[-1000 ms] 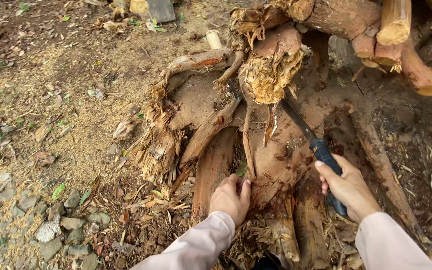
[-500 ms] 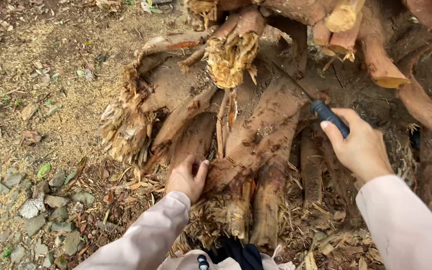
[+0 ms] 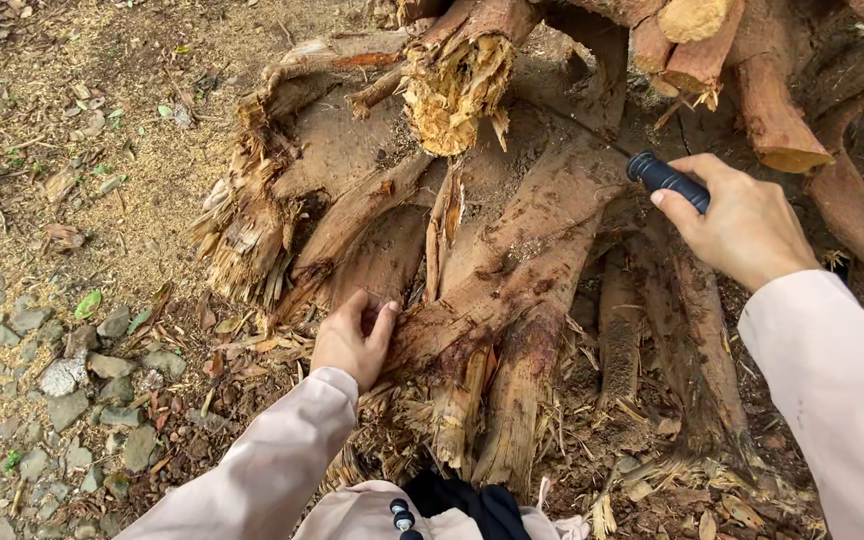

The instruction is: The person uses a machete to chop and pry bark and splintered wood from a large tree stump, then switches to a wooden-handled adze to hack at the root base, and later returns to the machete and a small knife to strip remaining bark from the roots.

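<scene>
Knife handle (image 3: 668,180), dark and ribbed, is sitting up at the right of the woody mass, and the right hand (image 3: 740,230) is wrapping it, fingers (image 3: 687,205) curled tight around the grip with the thumb running along its lower side. A thin dark blade (image 3: 580,125) is reaching up and left from the handle, lying against the bark just beneath the frayed, pale-yellow stub (image 3: 457,85); its tip is too slim to make out. Lower down and to the left, the left hand (image 3: 354,340) is pressing on the edge of a long reddish-brown bark strip (image 3: 512,280), fingers (image 3: 384,322) held close together and laid flat against the wood, thumb on the near side. That strip is slanting from the lower middle up toward the knife. More fibrous strips are fanning out around it, one shredded clump (image 3: 247,230) splaying off to the left. Cut reddish stems (image 3: 772,110) are crowding the upper right corner, their sawn ends pale. Pale sleeves are covering both forearms. Off to the left, the ground (image 3: 62,150) is dusted with sawdust and dry leaves, and grey stones (image 3: 62,375) are lying scattered near the lower left corner.
</scene>
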`<action>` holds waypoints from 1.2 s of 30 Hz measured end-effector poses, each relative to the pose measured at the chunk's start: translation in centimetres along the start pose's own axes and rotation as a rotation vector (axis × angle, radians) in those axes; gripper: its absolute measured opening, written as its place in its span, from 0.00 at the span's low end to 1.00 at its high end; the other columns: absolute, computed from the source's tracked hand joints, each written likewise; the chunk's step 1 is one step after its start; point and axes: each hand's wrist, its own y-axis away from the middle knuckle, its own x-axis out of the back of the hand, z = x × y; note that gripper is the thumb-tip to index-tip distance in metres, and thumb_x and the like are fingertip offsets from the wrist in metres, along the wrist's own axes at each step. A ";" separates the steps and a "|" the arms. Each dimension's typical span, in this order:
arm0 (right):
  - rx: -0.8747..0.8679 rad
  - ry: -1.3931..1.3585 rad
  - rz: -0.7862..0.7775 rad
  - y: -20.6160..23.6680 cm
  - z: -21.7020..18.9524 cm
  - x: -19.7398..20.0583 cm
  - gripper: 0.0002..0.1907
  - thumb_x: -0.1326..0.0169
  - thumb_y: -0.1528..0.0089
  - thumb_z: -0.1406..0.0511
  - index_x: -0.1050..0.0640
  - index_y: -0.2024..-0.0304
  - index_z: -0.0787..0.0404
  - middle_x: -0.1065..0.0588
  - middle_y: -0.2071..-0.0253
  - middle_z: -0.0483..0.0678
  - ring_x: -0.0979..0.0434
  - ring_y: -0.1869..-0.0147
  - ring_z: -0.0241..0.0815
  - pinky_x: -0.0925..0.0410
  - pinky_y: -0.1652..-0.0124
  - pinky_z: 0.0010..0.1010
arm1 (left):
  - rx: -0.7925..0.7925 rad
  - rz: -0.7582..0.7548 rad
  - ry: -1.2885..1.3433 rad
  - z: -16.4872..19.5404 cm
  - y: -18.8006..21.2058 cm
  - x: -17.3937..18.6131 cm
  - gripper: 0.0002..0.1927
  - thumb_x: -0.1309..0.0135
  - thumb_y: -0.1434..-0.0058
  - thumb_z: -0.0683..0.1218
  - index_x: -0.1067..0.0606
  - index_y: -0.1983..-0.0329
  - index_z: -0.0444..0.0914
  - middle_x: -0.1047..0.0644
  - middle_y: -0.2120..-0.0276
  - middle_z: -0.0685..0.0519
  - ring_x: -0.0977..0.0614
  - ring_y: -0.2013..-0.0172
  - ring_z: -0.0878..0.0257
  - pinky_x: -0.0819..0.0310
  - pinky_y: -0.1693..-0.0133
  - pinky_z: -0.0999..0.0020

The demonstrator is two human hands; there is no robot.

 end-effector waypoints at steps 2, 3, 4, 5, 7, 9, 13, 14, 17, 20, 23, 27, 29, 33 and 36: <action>0.011 0.042 -0.014 -0.7 0.1 0.4 0.26 0.43 0.35 0.50 0.25 0.36 0.48 0.19 0.57 0.60 0.18 0.53 0.62 0.28 0.50 0.50 | 0.038 -0.031 -0.006 0.1 0.0 0.1 0.21 0.48 0.35 0.58 0.24 0.62 0.34 0.18 0.67 0.40 0.16 0.65 0.48 0.23 0.58 0.56; 0.021 0.056 -0.017 -1.0 0.2 0.5 0.26 0.43 0.35 0.50 0.25 0.36 0.47 0.19 0.57 0.60 0.18 0.54 0.62 0.28 0.51 0.50 | 0.056 -0.049 -0.009 0.1 0.0 0.1 0.21 0.48 0.34 0.58 0.24 0.62 0.34 0.18 0.67 0.40 0.16 0.66 0.49 0.23 0.58 0.56; 0.030 0.071 -0.019 -1.2 0.1 0.8 0.26 0.42 0.35 0.50 0.25 0.36 0.47 0.19 0.58 0.59 0.18 0.54 0.61 0.27 0.51 0.50 | 0.077 -0.066 0.015 0.2 0.0 0.2 0.20 0.49 0.34 0.58 0.24 0.61 0.36 0.17 0.67 0.42 0.15 0.67 0.50 0.22 0.59 0.57; 0.037 0.087 -0.020 -1.4 0.0 1.1 0.26 0.42 0.35 0.50 0.25 0.36 0.46 0.19 0.58 0.59 0.18 0.55 0.61 0.27 0.52 0.50 | 0.096 -0.085 0.040 0.2 0.0 0.2 0.19 0.50 0.34 0.58 0.24 0.61 0.37 0.17 0.68 0.43 0.15 0.67 0.52 0.21 0.59 0.58; -0.050 0.100 -0.092 -1.5 -0.5 1.7 0.25 0.43 0.35 0.50 0.25 0.36 0.44 0.19 0.61 0.56 0.17 0.58 0.56 0.26 0.55 0.49 | 0.109 -0.107 0.041 0.2 -0.1 0.1 0.18 0.50 0.34 0.57 0.23 0.60 0.38 0.17 0.68 0.44 0.15 0.68 0.54 0.21 0.60 0.59; -0.084 0.122 -0.137 -1.5 -1.5 2.7 0.26 0.43 0.35 0.51 0.27 0.35 0.43 0.18 0.63 0.55 0.16 0.60 0.54 0.25 0.57 0.48 | 0.099 -0.100 -0.005 0.2 -0.2 0.1 0.18 0.49 0.33 0.57 0.22 0.61 0.37 0.17 0.67 0.44 0.15 0.68 0.55 0.20 0.60 0.60; -0.214 0.198 -0.295 -1.1 -4.7 3.5 0.26 0.46 0.32 0.53 0.31 0.32 0.42 0.19 0.62 0.55 0.16 0.61 0.52 0.25 0.60 0.43 | 0.071 -0.118 -0.003 0.2 -0.2 0.1 0.19 0.49 0.33 0.56 0.23 0.63 0.35 0.16 0.69 0.43 0.15 0.70 0.54 0.20 0.62 0.60; -0.280 0.222 -0.358 -0.9 -5.4 3.2 0.26 0.48 0.31 0.54 0.32 0.31 0.40 0.19 0.61 0.54 0.16 0.61 0.51 0.24 0.60 0.42 | 0.064 -0.120 0.003 0.2 -0.1 0.1 0.18 0.49 0.33 0.55 0.23 0.63 0.35 0.17 0.69 0.43 0.15 0.70 0.54 0.20 0.62 0.60; -0.315 0.151 -0.534 -0.4 -6.0 2.2 0.26 0.50 0.30 0.52 0.34 0.30 0.41 0.19 0.61 0.56 0.17 0.60 0.52 0.24 0.60 0.42 | 0.038 -0.086 0.043 0.2 -0.1 0.2 0.17 0.47 0.35 0.54 0.22 0.62 0.35 0.17 0.70 0.43 0.15 0.71 0.53 0.21 0.63 0.60; -0.173 0.004 -0.356 1.2 -4.8 0.0 0.27 0.47 0.36 0.52 0.30 0.34 0.43 0.19 0.62 0.53 0.17 0.62 0.51 0.26 0.58 0.44 | 0.021 -0.060 0.066 0.2 -0.1 0.2 0.16 0.46 0.37 0.54 0.22 0.63 0.35 0.17 0.71 0.43 0.15 0.71 0.53 0.21 0.64 0.60; -0.296 -0.096 -0.267 2.6 -2.3 -0.6 0.26 0.47 0.35 0.50 0.29 0.34 0.42 0.19 0.62 0.56 0.17 0.60 0.52 0.27 0.56 0.46 | -0.008 -0.072 0.047 0.1 -0.1 0.1 0.17 0.45 0.36 0.54 0.23 0.63 0.34 0.18 0.71 0.42 0.16 0.71 0.53 0.21 0.64 0.60; -0.222 -0.226 -0.057 4.0 -1.9 -1.6 0.25 0.47 0.35 0.51 0.27 0.36 0.46 0.19 0.59 0.54 0.18 0.60 0.51 0.27 0.58 0.45 | 0.004 -0.085 0.069 0.1 -0.1 0.1 0.16 0.46 0.36 0.54 0.23 0.64 0.34 0.17 0.71 0.43 0.15 0.71 0.54 0.21 0.63 0.61; -0.357 -0.251 -0.084 4.0 -2.8 -2.6 0.24 0.48 0.33 0.51 0.28 0.35 0.44 0.19 0.60 0.54 0.17 0.60 0.50 0.26 0.59 0.45 | 0.001 -0.090 0.056 0.0 -0.1 0.0 0.16 0.46 0.36 0.53 0.23 0.65 0.34 0.17 0.71 0.43 0.15 0.71 0.54 0.21 0.63 0.61; -0.255 -0.238 -0.126 3.9 -3.1 -2.8 0.25 0.46 0.35 0.52 0.29 0.36 0.47 0.20 0.60 0.54 0.18 0.61 0.49 0.28 0.58 0.41 | -0.066 -0.039 0.083 -0.1 -0.2 0.0 0.16 0.45 0.37 0.53 0.23 0.65 0.34 0.18 0.71 0.42 0.15 0.70 0.53 0.22 0.63 0.61; -0.290 -0.295 -0.047 4.2 -2.6 -2.5 0.22 0.47 0.33 0.54 0.27 0.37 0.49 0.20 0.61 0.55 0.19 0.60 0.49 0.29 0.59 0.42 | 0.019 -0.100 0.055 -0.2 -0.1 0.1 0.17 0.46 0.36 0.54 0.23 0.65 0.34 0.18 0.72 0.43 0.15 0.71 0.54 0.21 0.63 0.62</action>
